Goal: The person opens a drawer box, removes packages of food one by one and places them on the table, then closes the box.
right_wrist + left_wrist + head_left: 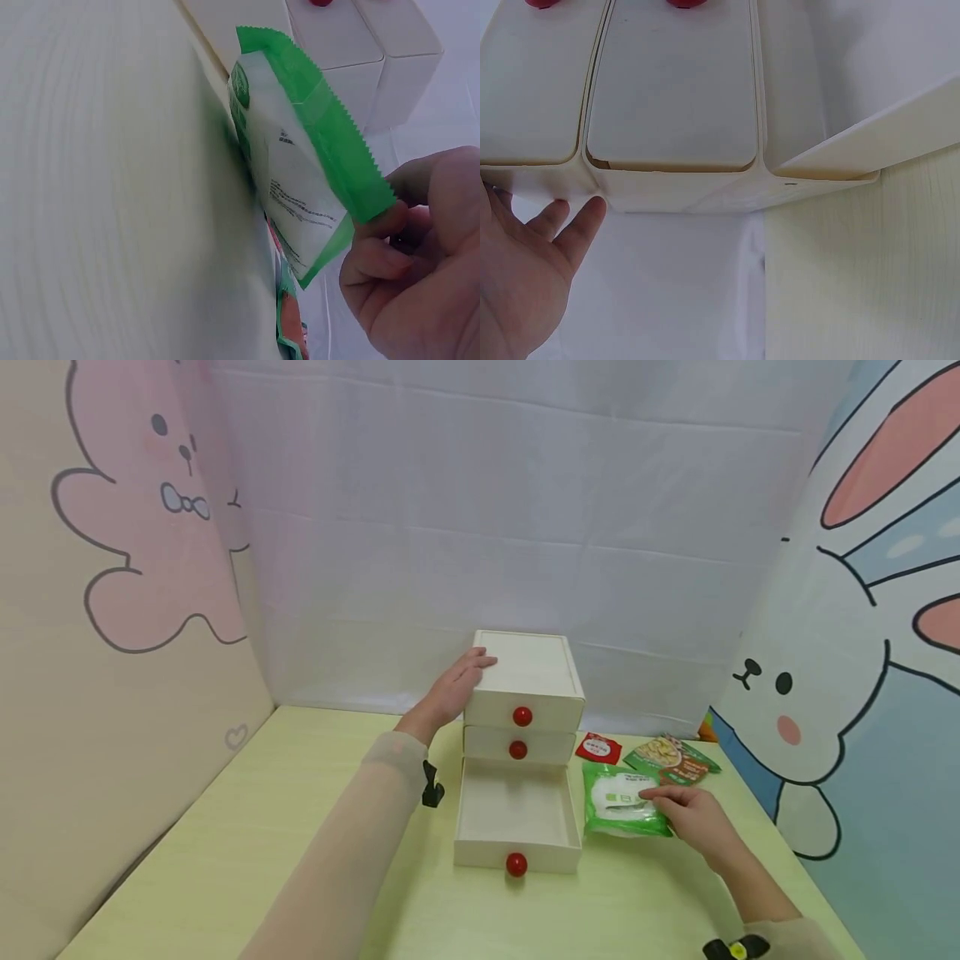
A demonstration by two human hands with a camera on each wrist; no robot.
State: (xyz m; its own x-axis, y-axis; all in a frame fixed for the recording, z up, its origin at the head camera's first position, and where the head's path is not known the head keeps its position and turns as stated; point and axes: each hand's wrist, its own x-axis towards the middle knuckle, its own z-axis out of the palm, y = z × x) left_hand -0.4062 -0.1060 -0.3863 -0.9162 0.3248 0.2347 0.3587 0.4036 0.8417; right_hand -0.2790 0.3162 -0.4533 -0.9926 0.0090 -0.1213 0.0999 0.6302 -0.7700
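Observation:
A small white three-drawer cabinet with round red knobs stands on the table, its bottom drawer pulled out with a bare floor. My left hand rests against the cabinet's upper left side, fingers extended; the left wrist view shows this hand touching the side wall. To the right of the drawer, my right hand pinches the corner of a green and white plastic packet. In the right wrist view the packet hangs tilted from the fingers, a shadow on the tabletop beside it.
Behind the green packet lie a small red packet and several overlapping green and brown packets. White sheeting hangs behind the cabinet. Printed cartoon panels stand at the left and right of the pale table.

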